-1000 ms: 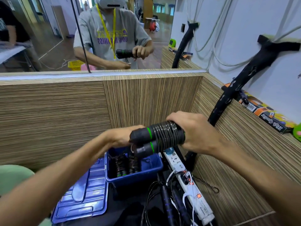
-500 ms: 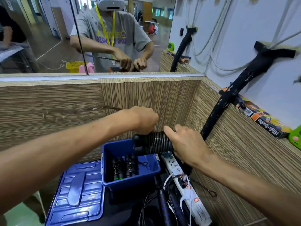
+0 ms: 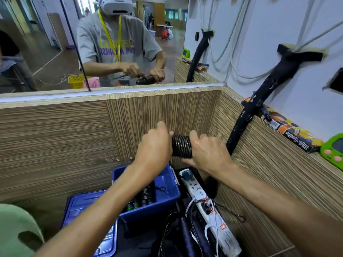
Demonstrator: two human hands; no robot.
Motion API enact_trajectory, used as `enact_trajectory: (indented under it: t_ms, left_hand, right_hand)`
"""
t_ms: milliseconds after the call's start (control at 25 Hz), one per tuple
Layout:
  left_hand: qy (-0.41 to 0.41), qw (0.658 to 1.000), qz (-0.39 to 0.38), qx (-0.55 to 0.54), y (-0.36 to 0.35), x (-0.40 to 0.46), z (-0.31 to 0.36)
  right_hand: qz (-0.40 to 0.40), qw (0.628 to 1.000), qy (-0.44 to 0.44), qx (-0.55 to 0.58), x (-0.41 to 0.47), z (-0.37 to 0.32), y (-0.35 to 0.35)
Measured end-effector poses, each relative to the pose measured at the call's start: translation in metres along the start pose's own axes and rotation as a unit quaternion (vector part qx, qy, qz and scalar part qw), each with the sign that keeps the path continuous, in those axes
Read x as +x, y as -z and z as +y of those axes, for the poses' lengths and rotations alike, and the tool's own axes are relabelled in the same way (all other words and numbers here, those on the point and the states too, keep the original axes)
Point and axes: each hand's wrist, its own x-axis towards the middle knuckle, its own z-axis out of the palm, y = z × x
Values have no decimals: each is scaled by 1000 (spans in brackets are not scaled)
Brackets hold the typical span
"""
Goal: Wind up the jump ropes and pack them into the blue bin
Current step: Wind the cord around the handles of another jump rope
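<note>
Above the blue bin (image 3: pixel 172 198), both hands have closed together on the wound jump rope (image 3: pixel 181 146): left hand (image 3: pixel 155 148) now grips beside right hand (image 3: pixel 207 154).

Bin (image 3: pixel 167 199): blue. Lid (image 3: pixel 81 204): blue, ribbed. Wound jump rope (image 3: pixel 181 146): black, glossy coils. Packed ropes (image 3: pixel 141 198): black with green bands. Partition (image 3: pixel 55 138): brown striped wood grain. Power strip (image 3: pixel 196 191): white. Chair (image 3: pixel 16 225): pale green.
</note>
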Motion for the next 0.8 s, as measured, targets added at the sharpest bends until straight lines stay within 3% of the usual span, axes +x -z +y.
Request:
enact_trajectory:
  t_ms: [200,360,520,560,640,720,800]
  left_hand:
    - [44,978,93,-180,-7,-13,-19]
    - [109,945,124,-281,-14,-31,-23]
    - [203,838,73,-501,16,-4,-24]
    - [192,841,56,-503,20,-2,-22]
    - [142,887,40,-437,18,-10,-13]
    - [79,923,64,-371,5,-22,-7]
    - [42,931,96,-350,-7,-31,-6]
  right_hand:
    - [-22,999,-2,30,4,-10,1]
    - [-14,999,3,38,5,-9,2]
    - [-7,999,28,39,-7,-17,-7]
    - [-6,999,25,42,-9,-18,-8]
    - [10,998,8,55,-6,-16,-4]
    - [20,998,-9,60,0,-13,3]
    - [37,997,-24,63,5,-12,8]
